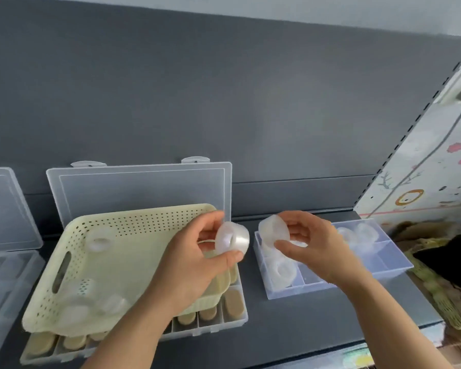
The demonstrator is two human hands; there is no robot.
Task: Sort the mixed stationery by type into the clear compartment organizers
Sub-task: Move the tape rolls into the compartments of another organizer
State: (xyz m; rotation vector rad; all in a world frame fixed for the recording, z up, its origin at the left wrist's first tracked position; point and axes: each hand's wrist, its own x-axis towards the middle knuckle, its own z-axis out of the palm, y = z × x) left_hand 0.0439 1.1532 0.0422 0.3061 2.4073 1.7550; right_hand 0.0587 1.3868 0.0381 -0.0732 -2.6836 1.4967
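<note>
A cream perforated basket (133,251) with loose tape rolls (99,242) sits atop an open organizer (213,328) of tan erasers (234,306), the left hand (194,265) pinching a clear tape roll (232,238) at the basket's right edge, the right hand (314,249) gripping a second roll (273,229) over a small clear organizer (389,255) holding more rolls (284,272).

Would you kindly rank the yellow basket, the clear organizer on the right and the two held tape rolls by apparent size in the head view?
1. yellow basket
2. clear organizer
3. left tape roll, gripped by the left hand, and right tape roll, gripped by the right hand: alike, so tied.
</note>
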